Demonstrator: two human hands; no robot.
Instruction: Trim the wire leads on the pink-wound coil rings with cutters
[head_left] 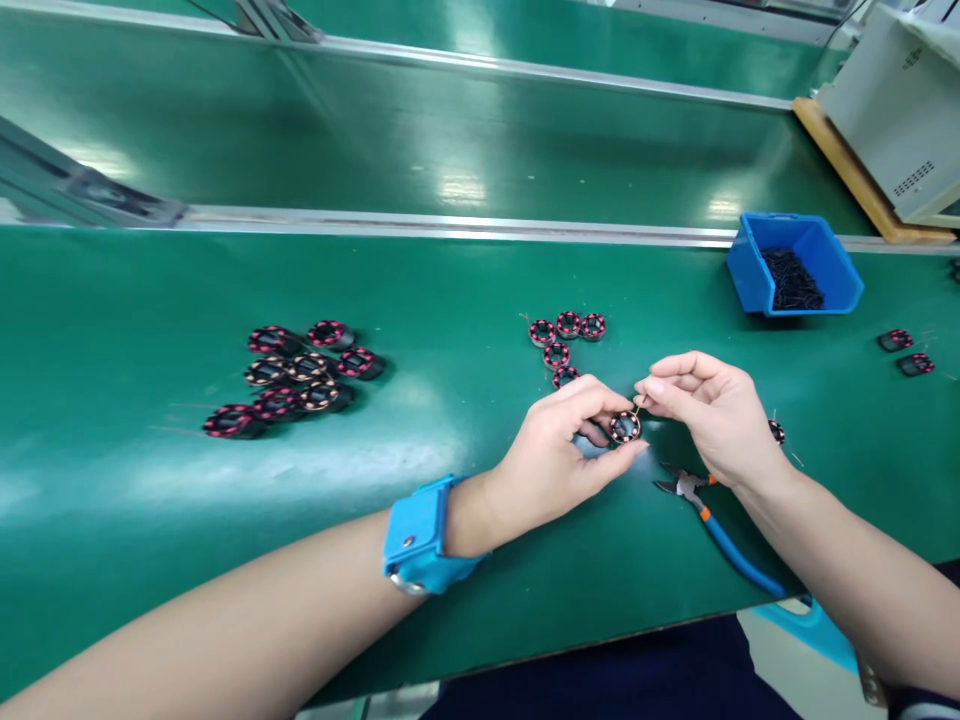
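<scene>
My left hand (pixel 559 450) grips the coil (pixel 634 431) by its rim, my right hand (pixel 705 410) pinches its wire (pixel 639 404); I'd steady the coil and avoid kinking the wire.

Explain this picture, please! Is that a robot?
No robot here! These are a person's bare hands, seen from a camera worn on their head. The left hand holds a small ring with copper-coloured bits, and the right hand's fingers seem to pinch a thin wire by it. On the green table lie more rings: a pile off to the left, a smaller group just beyond the left hand, and a few at the right. Near the right hand are pliers with blue and orange handles. Farther back, a blue bin holds lots of dark little pieces.
</scene>
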